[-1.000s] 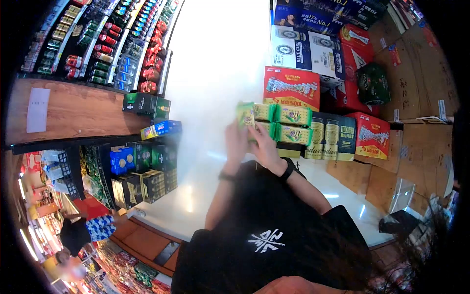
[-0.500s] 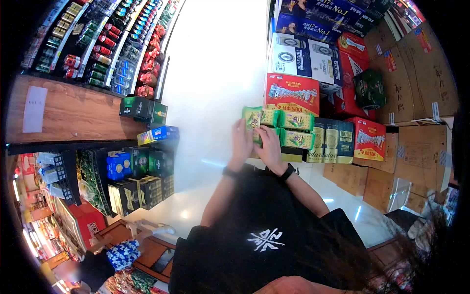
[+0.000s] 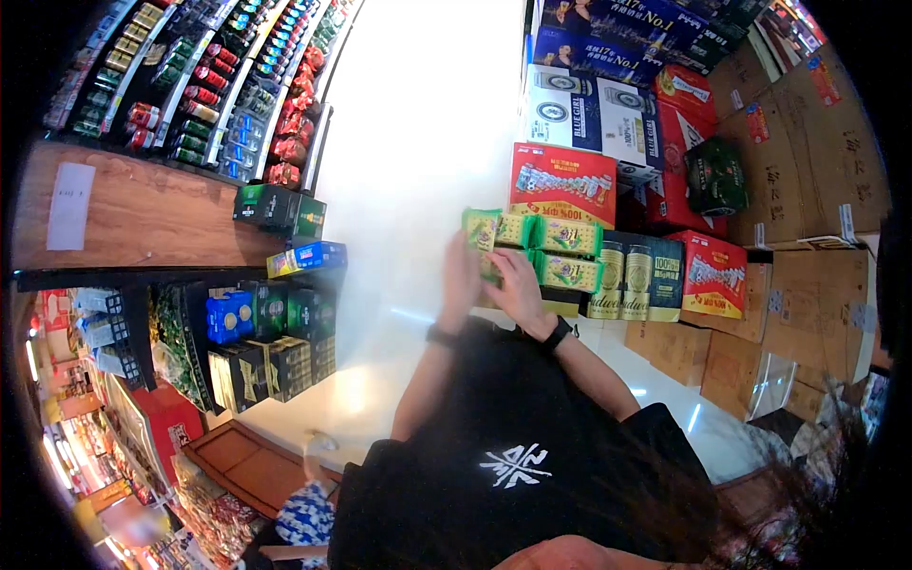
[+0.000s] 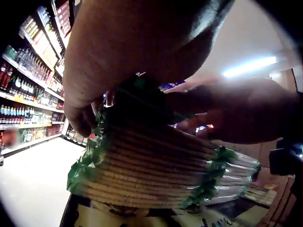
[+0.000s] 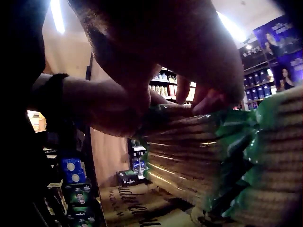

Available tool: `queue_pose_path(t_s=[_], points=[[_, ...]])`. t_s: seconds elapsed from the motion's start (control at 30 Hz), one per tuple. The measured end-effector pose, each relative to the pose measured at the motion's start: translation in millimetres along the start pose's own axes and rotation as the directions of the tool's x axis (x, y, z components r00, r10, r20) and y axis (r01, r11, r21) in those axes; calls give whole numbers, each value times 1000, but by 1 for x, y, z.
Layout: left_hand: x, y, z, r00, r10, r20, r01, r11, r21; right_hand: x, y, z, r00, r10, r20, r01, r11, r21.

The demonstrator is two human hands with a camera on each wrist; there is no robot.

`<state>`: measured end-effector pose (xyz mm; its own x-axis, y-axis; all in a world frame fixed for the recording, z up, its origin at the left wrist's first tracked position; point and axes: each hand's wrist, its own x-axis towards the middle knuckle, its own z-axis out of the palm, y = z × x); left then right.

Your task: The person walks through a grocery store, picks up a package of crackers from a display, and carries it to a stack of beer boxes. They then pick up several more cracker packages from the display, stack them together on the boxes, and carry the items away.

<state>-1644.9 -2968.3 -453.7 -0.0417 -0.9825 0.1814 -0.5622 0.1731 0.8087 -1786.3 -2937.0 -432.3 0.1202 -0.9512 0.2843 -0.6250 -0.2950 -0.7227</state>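
Green-wrapped packs of biscuits (image 3: 568, 236) lie in rows on top of stacked beer cartons. At their left end, one biscuit pack (image 3: 482, 228) is turned crosswise to the others. My left hand (image 3: 460, 280), blurred, lies along the outer side of this pack with its fingers fairly straight. My right hand (image 3: 519, 291) holds the near part of the left-end packs between bent fingers and thumb. In the right wrist view, the right fingertips (image 5: 210, 103) are at the upper edge of a clear-sided biscuit pack (image 5: 182, 151). Ridged biscuit edges (image 4: 142, 165) fill the left wrist view below both hands.
Under the packs stand gold-and-green beer cartons (image 3: 627, 275) and a red carton (image 3: 564, 185). White-and-blue cartons (image 3: 566, 109) are stacked beyond, brown cardboard boxes (image 3: 807, 190) to the right. Drink shelves (image 3: 204, 90) line the left of the pale aisle floor (image 3: 408, 123).
The crosswise pack, blurred and moving a second ago, now lies at the left end of the row. My left hand has slid slightly along its outer side. A passer-by has moved along the lower left.
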Motion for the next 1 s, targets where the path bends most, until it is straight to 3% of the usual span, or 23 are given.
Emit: queue_pose_path(t_s=[0.1,0.2,0.3,0.4,0.5,0.6,0.63,0.73,0.77,0.87,0.93,1.0], points=[[0,-5,1,1000,-24,9,24,1000,-11,1,-2,-10,997,-29,65,28,999,22],[-3,3,-1,986,-163,37,166,980,-106,3,-9,-20,999,-15,43,12,998,60],[-11,8,3,980,-187,-74,182,981,-64,1,-13,-31,1000,0,-9,0,997,76],[-24,13,2,984,-55,-168,81,985,151,-12,-12,-37,1000,-23,-10,24,995,97],[-42,25,3,926,-227,-301,227,973,-36,-30,-15,-47,995,-71,76,49,966,255],[-71,40,-1,866,-348,-359,344,936,-78,-49,-18,-52,964,-90,248,1,941,337],[-84,30,1,875,-228,-427,250,968,-6,-54,-20,-56,952,-117,282,33,958,286],[-116,37,-8,853,-221,-473,241,970,-18,-70,-15,-51,887,-196,419,60,947,316],[-118,43,-10,810,-190,-554,234,972,8,-71,-19,-51,877,-240,415,82,928,363],[-139,54,-19,817,-281,-504,308,951,-31,-84,-24,-45,837,-341,427,140,889,436],[-159,51,-18,793,-323,-516,308,944,-116,-96,-32,-40,808,-324,492,129,912,390],[-184,46,-26,826,-372,-424,321,928,-189,-103,-49,-37,778,-355,519,149,906,396]])
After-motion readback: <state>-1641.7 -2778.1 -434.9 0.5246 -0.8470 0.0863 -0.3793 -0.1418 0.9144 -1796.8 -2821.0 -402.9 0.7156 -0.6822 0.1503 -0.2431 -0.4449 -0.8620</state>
